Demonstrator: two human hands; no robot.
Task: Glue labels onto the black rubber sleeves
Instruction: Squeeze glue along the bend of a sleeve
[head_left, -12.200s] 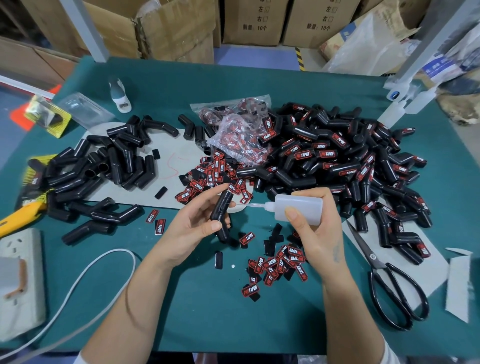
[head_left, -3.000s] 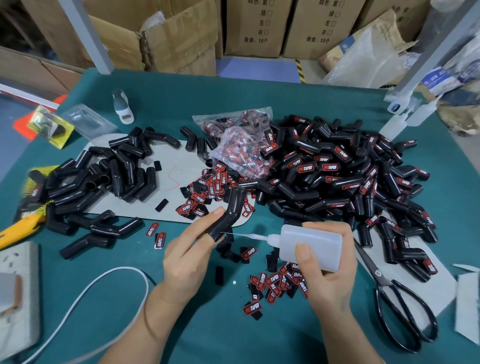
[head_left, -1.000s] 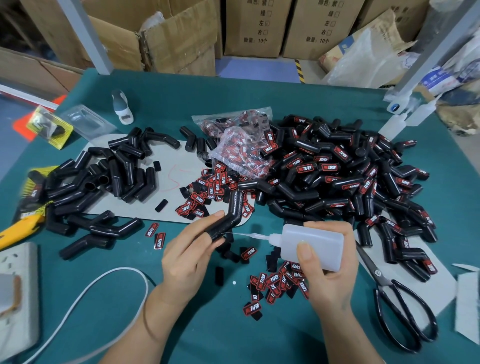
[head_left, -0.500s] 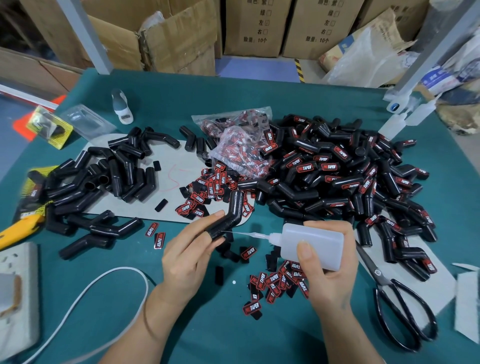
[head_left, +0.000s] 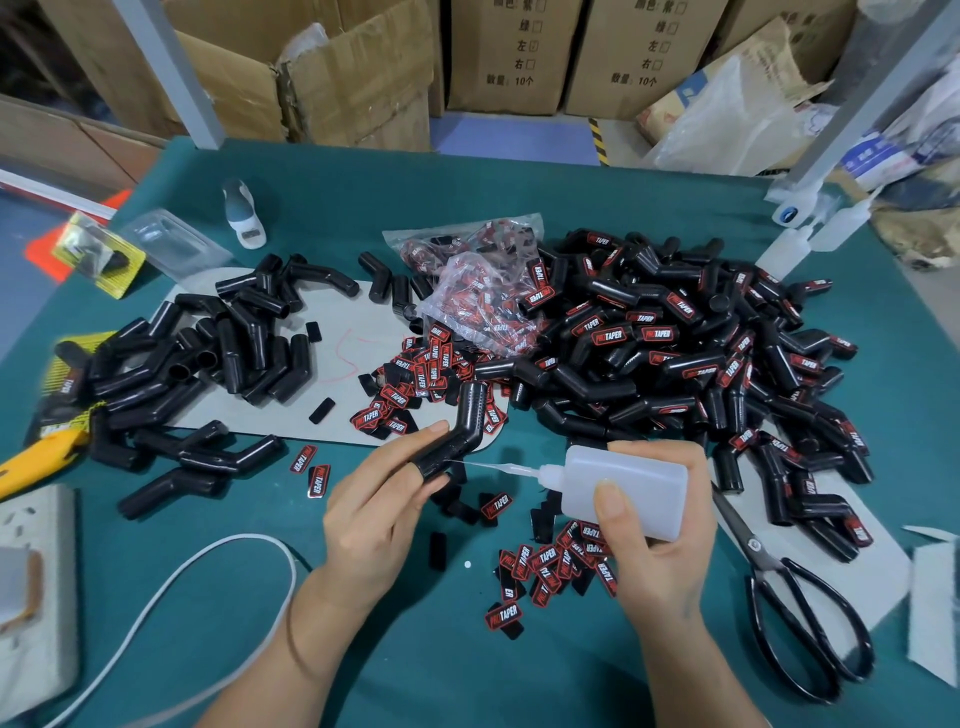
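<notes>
A bent black rubber sleeve (head_left: 453, 435) is pinched at its lower end between the thumb and fingers of the left hand (head_left: 375, 506), its upper leg tilted toward 1 o'clock above the green table (head_left: 332, 176). A translucent white glue bottle (head_left: 623, 486) is clasped in the curled fingers and thumb of the right hand (head_left: 657, 540), laid on its side, and its fine needle tip (head_left: 488, 466) is brought against the sleeve just beside the left fingertips. Directly below the bottle, at 6 o'clock of it, a scatter of red-and-black labels (head_left: 550, 564) is spread on the cloth. A second spill of labels (head_left: 415, 379) is seen at 12 o'clock of the left hand, beside a clear plastic bag (head_left: 483, 306) stuffed with more. A large heap of labelled sleeves (head_left: 691, 353) is piled at 2 o'clock of the hands, while unlabelled sleeves (head_left: 208, 374) are gathered at 10 o'clock, partly on a grey sheet (head_left: 343, 322). Black-handled scissors (head_left: 800, 618) are laid at 4 o'clock of the right hand. A white cable (head_left: 171, 582) is looped at 8 o'clock, near a white power strip (head_left: 31, 582), and a yellow utility knife (head_left: 36, 460) is seen at 9 o'clock at the frame's edge. Cardboard boxes (head_left: 519, 52) are stacked behind the table at 12 o'clock.
</notes>
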